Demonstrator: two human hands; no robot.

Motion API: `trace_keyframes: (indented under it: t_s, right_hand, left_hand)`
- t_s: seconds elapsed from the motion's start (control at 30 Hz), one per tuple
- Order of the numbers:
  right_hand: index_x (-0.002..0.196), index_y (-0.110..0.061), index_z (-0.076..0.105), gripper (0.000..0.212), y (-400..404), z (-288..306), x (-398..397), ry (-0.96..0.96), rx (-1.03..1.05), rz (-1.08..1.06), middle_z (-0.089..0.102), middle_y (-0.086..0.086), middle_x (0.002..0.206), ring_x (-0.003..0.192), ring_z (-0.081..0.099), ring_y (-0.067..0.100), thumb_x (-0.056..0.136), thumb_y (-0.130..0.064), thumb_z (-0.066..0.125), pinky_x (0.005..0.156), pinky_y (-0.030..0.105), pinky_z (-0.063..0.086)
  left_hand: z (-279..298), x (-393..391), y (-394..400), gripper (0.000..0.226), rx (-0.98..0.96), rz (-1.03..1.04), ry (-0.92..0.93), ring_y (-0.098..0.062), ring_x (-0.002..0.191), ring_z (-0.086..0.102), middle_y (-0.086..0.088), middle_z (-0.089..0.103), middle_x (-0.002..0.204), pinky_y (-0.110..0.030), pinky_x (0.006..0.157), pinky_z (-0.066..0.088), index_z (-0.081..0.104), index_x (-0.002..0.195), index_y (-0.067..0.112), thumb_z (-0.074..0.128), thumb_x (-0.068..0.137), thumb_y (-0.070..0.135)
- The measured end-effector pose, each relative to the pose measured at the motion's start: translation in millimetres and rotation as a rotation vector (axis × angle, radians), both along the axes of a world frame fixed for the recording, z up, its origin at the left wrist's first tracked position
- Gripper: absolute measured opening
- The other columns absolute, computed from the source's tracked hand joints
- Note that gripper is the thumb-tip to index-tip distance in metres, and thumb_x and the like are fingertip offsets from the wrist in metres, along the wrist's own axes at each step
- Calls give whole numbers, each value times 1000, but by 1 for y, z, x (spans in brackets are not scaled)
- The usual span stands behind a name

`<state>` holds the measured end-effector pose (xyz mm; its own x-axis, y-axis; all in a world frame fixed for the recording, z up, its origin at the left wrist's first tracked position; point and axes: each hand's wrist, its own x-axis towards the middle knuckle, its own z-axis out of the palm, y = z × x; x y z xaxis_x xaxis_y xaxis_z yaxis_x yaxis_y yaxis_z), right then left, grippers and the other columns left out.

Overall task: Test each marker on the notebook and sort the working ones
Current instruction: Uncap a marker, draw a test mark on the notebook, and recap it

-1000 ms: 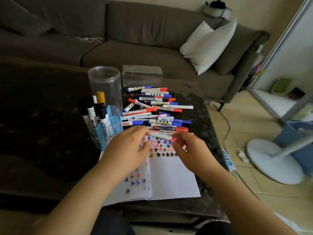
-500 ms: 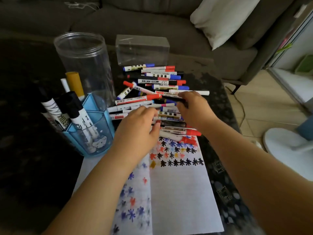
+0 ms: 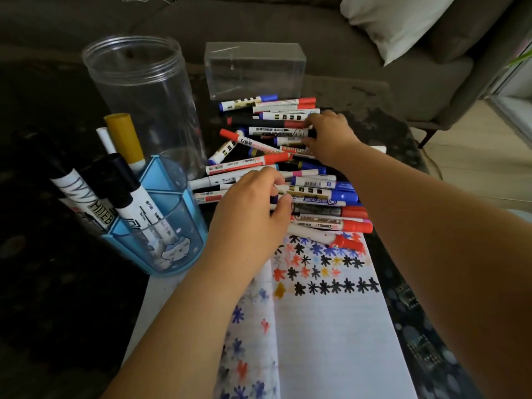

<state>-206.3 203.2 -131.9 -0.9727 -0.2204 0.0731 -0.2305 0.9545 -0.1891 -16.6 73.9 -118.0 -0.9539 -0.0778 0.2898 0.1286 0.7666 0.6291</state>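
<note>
My notebook [image 3: 331, 335] lies open on the worktop [image 3: 43, 283]. The clear jar [image 3: 138, 96] stands empty; the blue holder [image 3: 161, 231] keeps several markers. My left hand [image 3: 253, 214] curls over the marker pile [image 3: 288, 168]; my right hand [image 3: 331, 136] pinches a black-capped marker [image 3: 276, 132].

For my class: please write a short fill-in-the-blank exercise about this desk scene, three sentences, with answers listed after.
1. The tested markers stand upright in a holder whose colour is ____.
2. The tall clear jar behind that holder contains ____ markers.
3. The star-shaped test marks are drawn on the ____, below the marker pile that the right hand reaches into.

Missing words: blue; no; notebook
</note>
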Motion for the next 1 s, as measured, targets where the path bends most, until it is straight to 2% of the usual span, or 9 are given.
trace_keyframes:
  t_s: [0.13, 0.33, 0.43, 0.5, 0.6, 0.67, 0.8, 0.93, 1.0]
  right_hand:
    - [116, -10, 60, 28, 6, 6, 16, 61, -118, 46, 53, 11, 121, 110, 49, 25, 92, -24, 60, 92, 34, 42]
    - [98, -20, 68, 19, 26, 50, 94, 88, -703, -13, 65, -7, 89, 79, 60, 5, 82, -27, 73, 63, 2, 41]
    - [88, -23, 68, 10, 35, 70, 151, 32, -964, -15, 70, -8, 84, 77, 65, 0, 80, -25, 73, 66, 9, 48]
    - [84, -25, 67, 6, 41, 74, 189, -36, -1101, -57, 71, -2, 85, 83, 67, 11, 80, -28, 72, 75, 22, 54]
    - [94, -13, 64, 31, 45, 66, 234, -185, -1165, -117, 69, 12, 94, 92, 64, 30, 79, -41, 62, 88, 41, 53]
    - [98, -13, 61, 30, 46, 56, 255, -296, -1179, -135, 71, 4, 90, 89, 67, 21, 85, -38, 54, 85, 36, 53]
    - [100, -9, 62, 27, 38, 37, 280, -544, -1278, -140, 60, 1, 70, 57, 52, 12, 97, -28, 43, 57, 23, 45]
    - [82, -10, 65, 37, 31, 37, 284, -861, -1597, -172, 43, 2, 57, 45, 29, 7, 98, -29, 39, 39, 17, 26]
    - [73, -13, 58, 34, 28, 40, 282, -964, -1725, -188, 36, -1, 53, 40, 24, 4, 93, -35, 42, 34, 14, 18]
  left_hand:
    - [5, 3, 0, 22, 39, -12, 18, -1, 86, 50, 12, 57, 98, -20, 77, 45, 58, 112, 20, 55, 91, 24]
    - [19, 17, 7, 13, 190, -23, 59, 0, 80, 56, 14, 60, 85, -12, 66, 46, 61, 101, 26, 57, 89, 27]
    - [29, 33, 12, 3, 396, 47, 59, -2, 75, 52, 7, 58, 76, -14, 64, 43, 59, 86, 24, 58, 88, 26]
    - [33, 44, 16, 7, 519, 104, 27, -8, 70, 49, -3, 55, 75, -14, 58, 40, 57, 83, 20, 58, 88, 25]
    - [33, 57, 18, 11, 564, 122, -38, -5, 62, 46, -2, 52, 74, -11, 53, 38, 55, 83, 18, 59, 88, 27]
    - [32, 63, 18, 9, 602, 62, -139, -2, 70, 52, 5, 57, 79, -10, 57, 41, 57, 84, 23, 58, 89, 31]
    - [22, 73, 25, 17, 741, -84, -473, -9, 97, 60, 13, 64, 102, -33, 88, 47, 63, 96, 38, 48, 92, 46]
    - [24, 79, 33, 32, 1144, -309, -601, -11, 73, 66, -1, 72, 95, -31, 73, 49, 67, 100, 18, 38, 99, 30]
    - [29, 77, 30, 32, 1305, -384, -628, -15, 85, 69, -7, 72, 97, -29, 72, 55, 65, 102, 10, 35, 100, 22]
